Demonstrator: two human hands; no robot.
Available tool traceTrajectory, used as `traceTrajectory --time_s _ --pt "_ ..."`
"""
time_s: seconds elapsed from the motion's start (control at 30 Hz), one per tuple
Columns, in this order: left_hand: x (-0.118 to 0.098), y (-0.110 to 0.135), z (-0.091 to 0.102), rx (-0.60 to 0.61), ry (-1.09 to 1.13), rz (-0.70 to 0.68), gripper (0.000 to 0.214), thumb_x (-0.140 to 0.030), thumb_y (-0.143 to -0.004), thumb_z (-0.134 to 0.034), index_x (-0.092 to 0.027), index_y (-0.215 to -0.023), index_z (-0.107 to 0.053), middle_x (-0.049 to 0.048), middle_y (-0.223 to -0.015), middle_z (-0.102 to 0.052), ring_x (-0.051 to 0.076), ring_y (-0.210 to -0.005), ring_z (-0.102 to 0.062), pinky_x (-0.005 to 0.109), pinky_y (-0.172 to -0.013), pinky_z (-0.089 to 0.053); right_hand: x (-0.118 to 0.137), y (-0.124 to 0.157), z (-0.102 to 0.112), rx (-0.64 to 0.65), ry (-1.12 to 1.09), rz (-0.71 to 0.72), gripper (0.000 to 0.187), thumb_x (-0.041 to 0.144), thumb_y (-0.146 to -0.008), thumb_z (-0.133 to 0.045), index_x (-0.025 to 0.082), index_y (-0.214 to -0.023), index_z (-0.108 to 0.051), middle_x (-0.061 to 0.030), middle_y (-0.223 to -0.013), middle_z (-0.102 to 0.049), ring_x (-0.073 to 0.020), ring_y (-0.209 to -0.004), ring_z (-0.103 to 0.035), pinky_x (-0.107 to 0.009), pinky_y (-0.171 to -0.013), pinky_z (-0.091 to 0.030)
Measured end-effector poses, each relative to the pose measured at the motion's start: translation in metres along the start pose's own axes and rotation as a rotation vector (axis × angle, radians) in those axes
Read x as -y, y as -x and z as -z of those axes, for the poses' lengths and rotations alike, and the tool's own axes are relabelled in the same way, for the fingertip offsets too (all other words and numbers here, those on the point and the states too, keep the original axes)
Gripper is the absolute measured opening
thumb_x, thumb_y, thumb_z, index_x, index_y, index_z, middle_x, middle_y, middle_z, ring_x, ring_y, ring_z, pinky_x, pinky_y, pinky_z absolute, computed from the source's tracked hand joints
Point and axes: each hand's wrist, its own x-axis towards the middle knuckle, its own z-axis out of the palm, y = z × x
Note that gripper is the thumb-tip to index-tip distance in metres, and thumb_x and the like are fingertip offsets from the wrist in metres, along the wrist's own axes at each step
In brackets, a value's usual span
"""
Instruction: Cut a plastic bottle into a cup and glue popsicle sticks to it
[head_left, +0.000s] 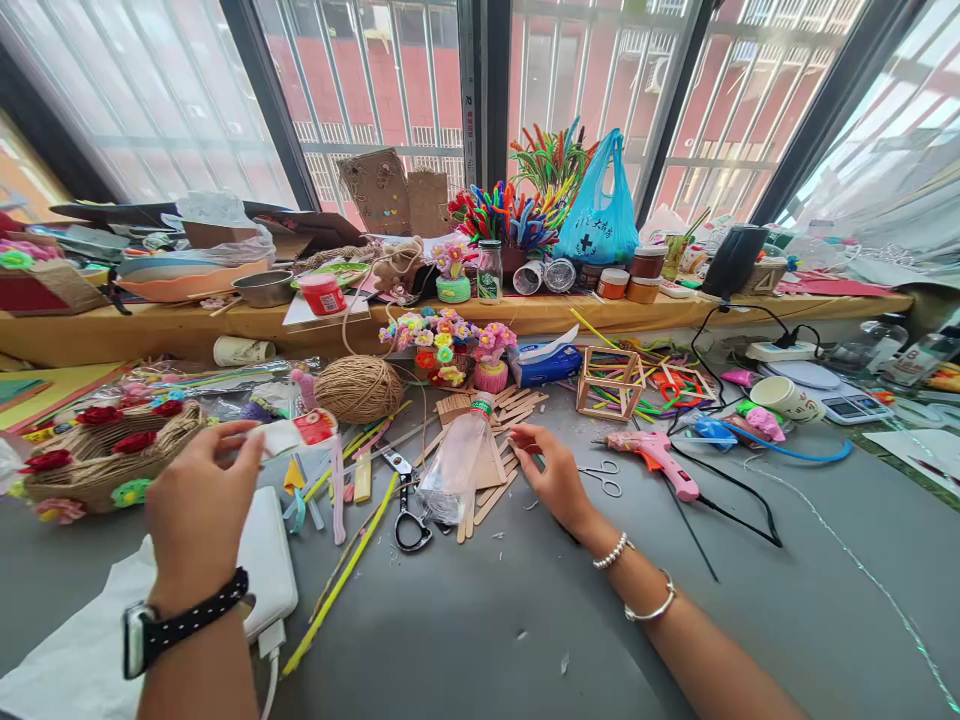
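My left hand (204,490) hovers at the left, fingers curved and a little apart, with nothing clearly held. Just past its fingertips lies a white piece with a red label (315,427). My right hand (553,475) is open, its fingers bent and apart, beside a pile of wooden craft sticks (496,492). On those sticks lies a clear plastic bag (454,470) with a green and red top. Black-handled scissors (411,525) are left of the bag. Small silver scissors (606,478) lie right of my right hand.
A pink glue gun (660,455) with its black cord lies at the right. A twine ball (358,388), a stick frame (611,383) and a tissue pack (545,363) stand further back. A white power bank (266,560) and a flower-trimmed twine basket (97,480) are at the left.
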Motion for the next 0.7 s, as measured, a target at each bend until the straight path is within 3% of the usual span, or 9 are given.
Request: traceTrajectory --time_s 0.17,0.27,0.4,0.53,0.6,0.7 --pt "0.023 -0.015 0.006 0.124 -0.399 0.110 0.041 -0.032 -0.079 -0.033 -0.010 -0.106 -0.054 0.0138 -0.085 -0.062 0.025 -0.079 -0.056 0.026 -0.059 -0.040 0.000 -0.003 0.007 -0.068 -0.016 -0.086 0.018 0.015 -0.079 -0.046 0.019 -0.093 -0.055 -0.0047 -0.091 -0.060 -0.0146 -0.082 -0.058 -0.030 -0.075 -0.048" --pt "0.027 -0.018 0.006 0.220 -0.474 0.118 0.044 -0.029 -0.081 -0.028 -0.007 -0.109 -0.053 0.0167 -0.085 -0.061 0.027 -0.089 -0.055 0.025 -0.059 -0.041 0.001 -0.005 0.011 -0.109 -0.031 -0.127 0.016 0.017 -0.078 -0.047 0.020 -0.092 -0.055 -0.0043 -0.089 -0.060 -0.0145 -0.082 -0.058 -0.029 -0.074 -0.049" --pt "0.031 -0.021 0.003 0.277 -0.516 0.125 0.043 -0.031 -0.079 -0.029 -0.015 -0.110 -0.055 0.0171 -0.089 -0.059 0.030 -0.099 -0.052 0.025 -0.057 -0.041 0.004 -0.007 0.015 -0.134 -0.054 -0.161 0.018 0.020 -0.077 -0.048 0.020 -0.094 -0.055 -0.0042 -0.089 -0.060 -0.0149 -0.082 -0.058 -0.029 -0.072 -0.050" --pt "0.040 -0.027 -0.004 0.327 -0.578 0.132 0.057 -0.038 -0.073 -0.037 -0.008 -0.121 -0.041 0.0224 -0.097 -0.059 0.031 -0.087 -0.059 0.025 -0.051 -0.040 0.006 -0.008 0.020 -0.131 -0.074 -0.189 0.023 0.021 -0.076 -0.050 0.020 -0.098 -0.056 -0.0054 -0.095 -0.061 -0.0151 -0.083 -0.058 -0.029 -0.073 -0.050" --pt "0.048 -0.033 -0.009 0.347 -0.586 0.165 0.058 -0.038 -0.068 -0.042 -0.004 -0.115 -0.046 0.0236 -0.095 -0.061 0.032 -0.082 -0.060 0.026 -0.050 -0.040 0.007 -0.010 0.023 -0.104 -0.103 -0.205 0.025 0.022 -0.076 -0.051 0.020 -0.099 -0.057 -0.0056 -0.098 -0.062 -0.0155 -0.084 -0.058 -0.030 -0.075 -0.050" --pt "0.063 -0.044 -0.015 0.355 -0.480 0.096 0.032 -0.030 -0.057 -0.053 -0.015 -0.082 -0.064 0.0167 -0.081 -0.064 0.034 -0.077 -0.059 0.033 -0.051 -0.043 0.011 -0.015 0.026 -0.065 -0.202 -0.251 0.024 0.023 -0.074 -0.054 0.021 -0.098 -0.060 -0.0045 -0.095 -0.064 -0.0164 -0.087 -0.059 -0.031 -0.079 -0.048"
